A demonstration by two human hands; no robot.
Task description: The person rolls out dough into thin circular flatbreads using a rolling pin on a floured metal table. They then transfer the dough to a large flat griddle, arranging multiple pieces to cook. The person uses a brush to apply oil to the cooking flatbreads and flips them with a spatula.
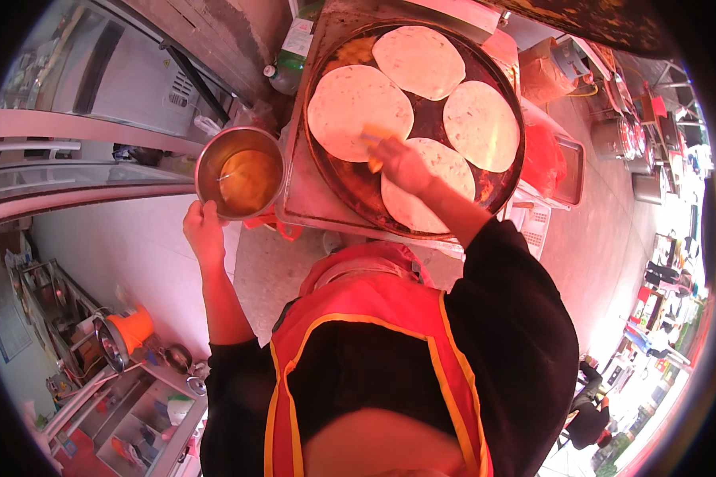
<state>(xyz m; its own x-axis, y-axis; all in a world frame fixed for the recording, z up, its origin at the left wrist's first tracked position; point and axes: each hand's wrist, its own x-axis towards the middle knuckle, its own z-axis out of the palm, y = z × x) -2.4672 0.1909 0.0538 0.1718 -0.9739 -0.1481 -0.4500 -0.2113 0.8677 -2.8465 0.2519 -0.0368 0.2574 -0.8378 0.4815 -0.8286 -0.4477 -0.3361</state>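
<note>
My left hand (204,231) grips the near side of a round metal pot (209,156), which holds a yellowish liquid (252,183), perhaps oil. My right hand (403,166) is over a large round griddle (420,122), closed on a yellow-orange tool, apparently a brush (375,162); motion blurs it. The brush is at the lower edge of the left flatbread (358,110). Other flat, pale rounds lie on the dark griddle: a far flatbread (419,59), a right flatbread (483,126) and a near flatbread (432,197), partly hidden by my right hand and forearm.
A green plastic bottle (289,62) stands left of the griddle. Right of it are a red plastic bag (540,158) and a metal tray (573,170). Large metal pots (617,140) stand farther right. A person (590,417) is at the lower right, and a glass-sided cabinet (77,185) is at left.
</note>
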